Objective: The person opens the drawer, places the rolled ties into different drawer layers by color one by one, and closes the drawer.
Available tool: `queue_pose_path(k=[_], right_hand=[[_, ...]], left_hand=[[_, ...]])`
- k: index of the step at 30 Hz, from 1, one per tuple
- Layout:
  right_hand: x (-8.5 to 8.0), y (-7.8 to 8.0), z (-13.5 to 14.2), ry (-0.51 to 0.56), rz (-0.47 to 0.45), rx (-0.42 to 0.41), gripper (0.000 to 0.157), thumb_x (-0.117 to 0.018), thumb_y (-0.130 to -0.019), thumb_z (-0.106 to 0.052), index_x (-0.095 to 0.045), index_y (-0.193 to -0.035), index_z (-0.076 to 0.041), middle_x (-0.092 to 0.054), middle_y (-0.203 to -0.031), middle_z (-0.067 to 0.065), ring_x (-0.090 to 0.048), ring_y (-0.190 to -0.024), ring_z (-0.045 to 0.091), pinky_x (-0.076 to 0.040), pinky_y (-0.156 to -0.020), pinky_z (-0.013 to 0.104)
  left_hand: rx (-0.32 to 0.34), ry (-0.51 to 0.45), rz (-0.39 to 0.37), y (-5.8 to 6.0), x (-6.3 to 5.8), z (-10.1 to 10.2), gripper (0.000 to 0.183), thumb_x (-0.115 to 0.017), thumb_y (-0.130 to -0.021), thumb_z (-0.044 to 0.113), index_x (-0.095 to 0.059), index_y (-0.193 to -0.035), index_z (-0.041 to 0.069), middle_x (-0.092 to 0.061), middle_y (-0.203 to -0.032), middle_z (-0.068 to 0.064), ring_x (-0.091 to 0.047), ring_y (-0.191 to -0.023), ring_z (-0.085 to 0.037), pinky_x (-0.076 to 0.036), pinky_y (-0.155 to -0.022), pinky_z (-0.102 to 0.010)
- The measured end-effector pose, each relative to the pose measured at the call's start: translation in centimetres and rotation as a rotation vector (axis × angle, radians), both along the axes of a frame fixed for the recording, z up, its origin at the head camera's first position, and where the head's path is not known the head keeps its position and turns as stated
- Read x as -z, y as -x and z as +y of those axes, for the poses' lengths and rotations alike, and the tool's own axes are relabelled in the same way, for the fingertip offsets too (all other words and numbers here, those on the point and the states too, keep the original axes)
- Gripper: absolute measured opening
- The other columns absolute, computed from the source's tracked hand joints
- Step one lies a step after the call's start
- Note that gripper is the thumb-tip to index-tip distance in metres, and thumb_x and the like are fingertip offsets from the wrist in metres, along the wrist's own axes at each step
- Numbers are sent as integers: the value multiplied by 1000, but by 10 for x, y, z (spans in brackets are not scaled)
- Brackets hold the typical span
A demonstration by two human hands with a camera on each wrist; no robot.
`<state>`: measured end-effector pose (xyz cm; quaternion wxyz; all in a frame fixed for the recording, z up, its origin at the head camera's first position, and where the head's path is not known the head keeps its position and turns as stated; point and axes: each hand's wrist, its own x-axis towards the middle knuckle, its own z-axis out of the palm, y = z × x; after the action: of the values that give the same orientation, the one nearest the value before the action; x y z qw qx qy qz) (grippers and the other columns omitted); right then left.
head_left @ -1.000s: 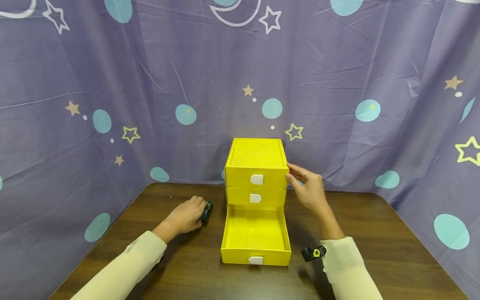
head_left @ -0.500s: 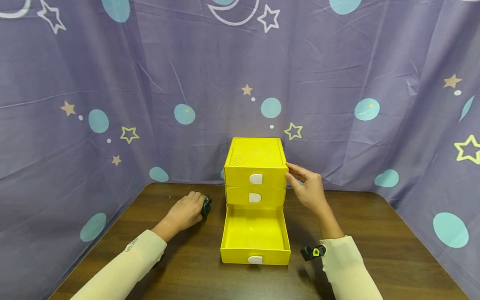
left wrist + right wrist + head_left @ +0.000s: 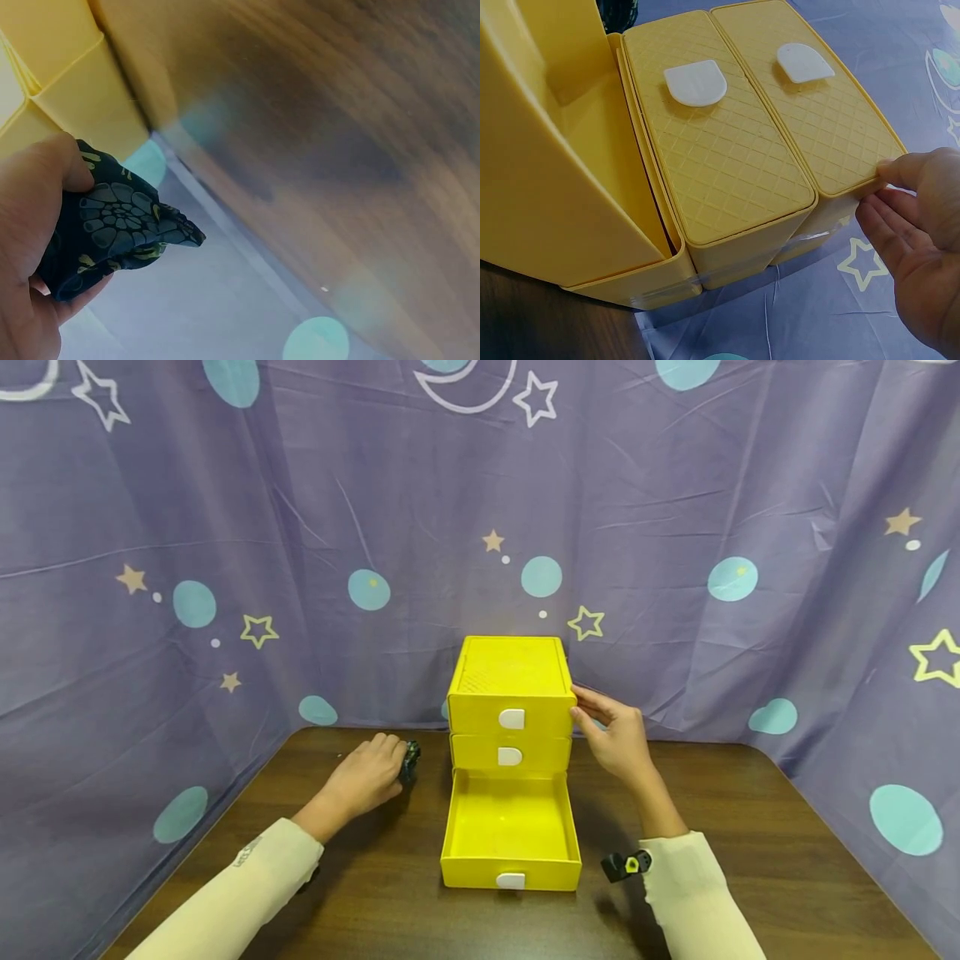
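My left hand [image 3: 365,774] pinches a small bunched dark cloth [image 3: 120,217] with a grey flower pattern and yellow-green marks. In the head view most of this cloth is behind my fingers, left of the yellow drawer unit [image 3: 512,664]. The unit has three stacked drawers with white tabs. Its bottom drawer [image 3: 512,872] is pulled out and nothing shows inside; the middle and top drawers are pushed in. My right hand [image 3: 617,739] grips the unit's upper right front corner, thumb [image 3: 900,171] on the front edge and fingers against the side.
The brown wooden table [image 3: 720,827] reaches out on both sides of the drawer unit. A purple curtain [image 3: 660,510] with stars and moons hangs behind and at the sides. A small black device [image 3: 627,865] sits at my right cuff.
My left hand has shifted slightly away from me and to the left, with the cloth in its fingers. My right hand and the drawer unit stay in place.
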<state>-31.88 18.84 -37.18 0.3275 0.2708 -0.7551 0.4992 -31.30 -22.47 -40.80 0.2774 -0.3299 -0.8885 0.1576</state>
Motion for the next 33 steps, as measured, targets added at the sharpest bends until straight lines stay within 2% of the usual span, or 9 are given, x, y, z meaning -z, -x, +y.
queue_pose_path(k=[6,15,20,24,30,33], right_hand=[[-1,0,0,3,1,0,35,-72,-94,0,-68,-129,4,-71,-123,19,-72,-106,34,-57,-89,27],[-1,-1,0,5,-5,0,36,-72,-94,0,-68,-130,2,-71,-124,18,-72,-107,31,-55,-88,20],[-1,0,-1,1,-1,4,36,-72,-94,0,-68,-130,2,-71,-123,18,-72,-107,33,-56,-89,24],[-3,0,-2,-10,6,19,36,-71,-94,3,-68,-130,5,-71,-122,20,-72,-106,35,-57,-88,27],[-16,-16,-10,-7,3,27,35,-69,-91,12,-65,-126,14,-69,-119,28,-71,-104,43,-58,-88,35],[-24,-27,-13,-12,-3,26,34,-68,-91,13,-65,-125,16,-69,-118,29,-71,-103,44,-58,-87,36]], left_hand=[[39,20,39,-8,-6,7,63,-91,-72,35,-60,-111,-4,-59,-101,-13,-57,-88,-29,-54,-70,-38],[126,48,165,-24,-15,21,64,-88,-68,37,-60,-108,-4,-56,-95,-12,-54,-82,-28,-51,-65,-38],[132,44,177,-35,-23,28,60,-86,-69,35,-60,-107,-3,-55,-95,-11,-53,-81,-28,-49,-64,-36],[149,46,177,-43,-29,32,65,-88,-69,40,-61,-109,-3,-57,-98,-12,-55,-82,-28,-48,-65,-36],[194,41,200,-54,-35,41,74,-92,-65,45,-60,-111,-3,-58,-99,-13,-55,-82,-28,-49,-65,-35],[226,46,221,-58,-36,46,77,-92,-63,48,-61,-112,-2,-59,-99,-12,-56,-82,-27,-49,-65,-34]])
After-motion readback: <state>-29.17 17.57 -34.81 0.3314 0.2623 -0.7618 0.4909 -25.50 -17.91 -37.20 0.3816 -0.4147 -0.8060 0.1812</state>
